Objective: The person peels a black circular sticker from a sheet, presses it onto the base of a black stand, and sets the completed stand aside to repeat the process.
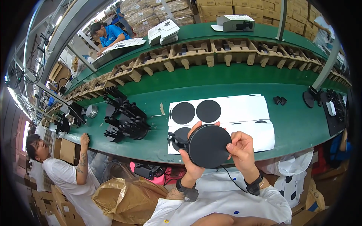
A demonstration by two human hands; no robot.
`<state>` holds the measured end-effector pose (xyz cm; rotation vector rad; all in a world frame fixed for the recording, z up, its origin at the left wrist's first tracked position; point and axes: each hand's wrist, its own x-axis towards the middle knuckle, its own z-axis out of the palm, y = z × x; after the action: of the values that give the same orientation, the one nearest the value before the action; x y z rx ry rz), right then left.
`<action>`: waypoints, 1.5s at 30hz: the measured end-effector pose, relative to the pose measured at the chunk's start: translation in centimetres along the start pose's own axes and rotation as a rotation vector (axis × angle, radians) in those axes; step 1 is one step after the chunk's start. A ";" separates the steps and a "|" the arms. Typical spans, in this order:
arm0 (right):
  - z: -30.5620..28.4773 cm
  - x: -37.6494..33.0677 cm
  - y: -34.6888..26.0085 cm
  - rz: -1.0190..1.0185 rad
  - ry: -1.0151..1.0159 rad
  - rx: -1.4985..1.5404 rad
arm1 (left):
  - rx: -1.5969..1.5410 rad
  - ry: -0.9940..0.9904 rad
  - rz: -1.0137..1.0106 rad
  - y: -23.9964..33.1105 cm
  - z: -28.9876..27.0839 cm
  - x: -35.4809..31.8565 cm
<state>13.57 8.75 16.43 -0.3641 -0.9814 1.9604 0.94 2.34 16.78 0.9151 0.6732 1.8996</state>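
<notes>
Holding a black round base (209, 146) up in front of the chest, the person grips it from both sides: the left hand (190, 160) is wrapped around its 7 o'clock edge with a fingertip curled over the top rim, and the right hand (241, 147) pinches its 3 o'clock edge between thumb and fingers. A black bracket arm (175, 140) juts from the disc toward 9 o'clock. Just beyond, on the green bench (294, 124), white backing sheets (241, 109) carry 2 black round pads (196, 112) at 12 o'clock of the disc. The grip sits only on the rim, so a slackened finger could probably let the disc tip onto the sheets and scuff or crease them. The bracket could also snag the thin black cable (230, 177) hanging at 5 o'clock. A cluster of black stands (124, 120) lies well apart at 9 o'clock.
</notes>
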 end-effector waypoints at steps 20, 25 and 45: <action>0.8 -0.7 0.1 -0.066 0.035 -0.140 | -0.072 0.009 -0.041 0.3 0.4 -0.4; 1.0 -0.7 -0.1 -0.096 0.067 -0.197 | -0.121 0.023 -0.041 -0.2 0.0 -0.4; -2.0 1.6 -2.0 -0.661 0.196 -1.320 | -0.140 0.118 0.085 -2.1 -0.6 0.0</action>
<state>15.03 11.61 16.81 -0.7843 -1.8549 0.4743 1.50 3.25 14.85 0.7580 0.5705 2.0609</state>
